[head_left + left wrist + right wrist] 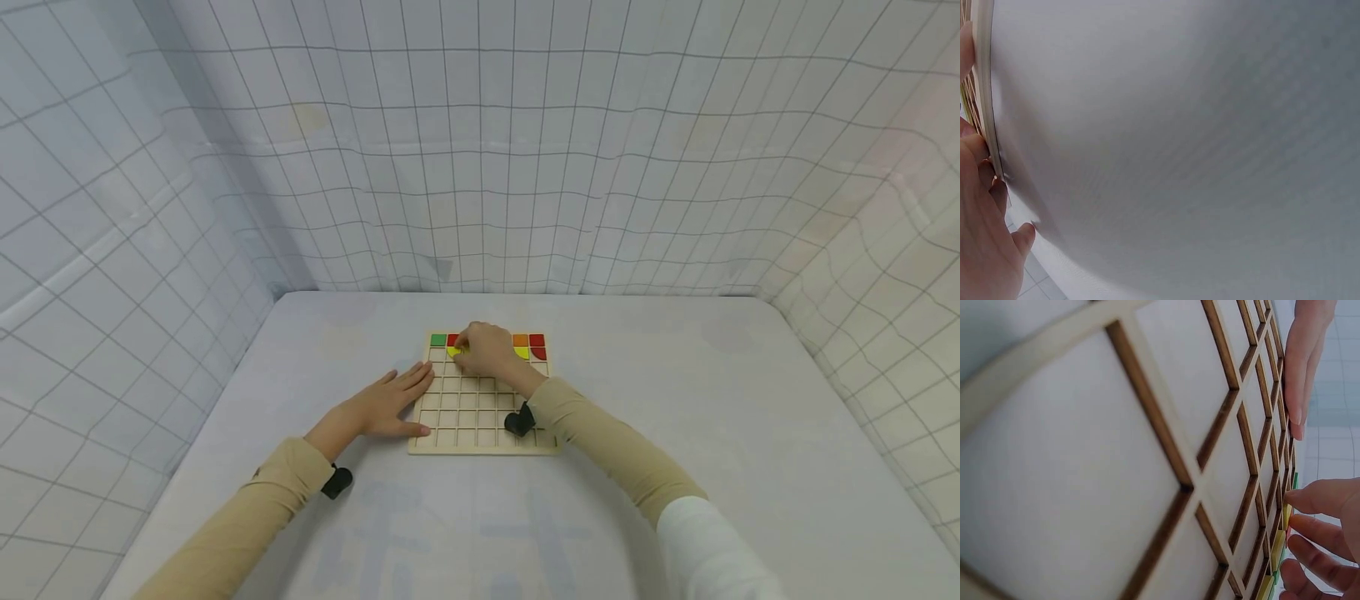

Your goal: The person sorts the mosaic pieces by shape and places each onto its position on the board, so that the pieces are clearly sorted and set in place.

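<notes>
A pale wooden board [467,417] with a grid of square cells lies on the table. My right hand [489,350] reaches over its far rows and pinches a yellow piece [452,352] between thumb and index finger, at a second-row cell near the left; the right wrist view shows the fingertips right at this piece. Spread along the board's left edge, my left hand [386,406] rests with straight fingers, thumb near the front corner. The far row holds a green square [438,340], an orange square [521,340] and a red square [537,340]; my right hand hides its middle.
Right of my right hand, the second row holds another yellow piece [522,353] and a round-edged red piece [538,353]. The white-covered table [675,400] extends around the board. Grid-patterned curtains [480,167] stand behind and at both sides.
</notes>
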`<move>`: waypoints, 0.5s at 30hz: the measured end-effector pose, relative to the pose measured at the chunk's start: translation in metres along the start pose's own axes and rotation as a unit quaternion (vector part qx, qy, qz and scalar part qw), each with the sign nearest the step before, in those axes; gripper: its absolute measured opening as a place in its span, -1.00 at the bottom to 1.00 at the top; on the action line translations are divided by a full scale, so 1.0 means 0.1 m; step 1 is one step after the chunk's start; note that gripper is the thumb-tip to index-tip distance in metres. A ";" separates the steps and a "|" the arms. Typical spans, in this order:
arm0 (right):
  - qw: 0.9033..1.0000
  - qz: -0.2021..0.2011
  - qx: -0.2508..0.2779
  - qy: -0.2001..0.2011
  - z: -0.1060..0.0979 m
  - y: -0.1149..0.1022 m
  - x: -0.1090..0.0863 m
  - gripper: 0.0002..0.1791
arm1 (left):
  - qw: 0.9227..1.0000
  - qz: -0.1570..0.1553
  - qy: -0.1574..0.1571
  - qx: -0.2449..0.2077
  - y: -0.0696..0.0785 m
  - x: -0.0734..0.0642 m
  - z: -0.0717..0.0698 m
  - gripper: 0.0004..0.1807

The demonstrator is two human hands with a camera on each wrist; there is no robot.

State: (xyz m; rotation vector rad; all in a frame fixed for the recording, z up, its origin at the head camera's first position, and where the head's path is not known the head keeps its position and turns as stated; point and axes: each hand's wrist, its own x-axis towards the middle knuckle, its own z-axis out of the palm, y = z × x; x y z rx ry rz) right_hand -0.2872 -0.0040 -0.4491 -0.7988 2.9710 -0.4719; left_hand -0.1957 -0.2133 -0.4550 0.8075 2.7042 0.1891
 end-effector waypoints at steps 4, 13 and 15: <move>1.000 0.000 -0.004 0.008 0.01 0.01 -0.01 -0.70 | 1.000 0.001 -0.001 0.003 0.01 0.00 -0.01 0.09; 0.995 -0.038 0.051 0.082 -0.19 0.26 -0.20 -0.65 | 1.000 0.001 0.010 0.014 -0.02 0.00 0.00 0.05; 0.991 -0.062 0.041 0.113 -0.28 0.41 -0.29 -0.56 | 0.999 0.001 0.033 0.023 -0.05 -0.02 0.01 0.02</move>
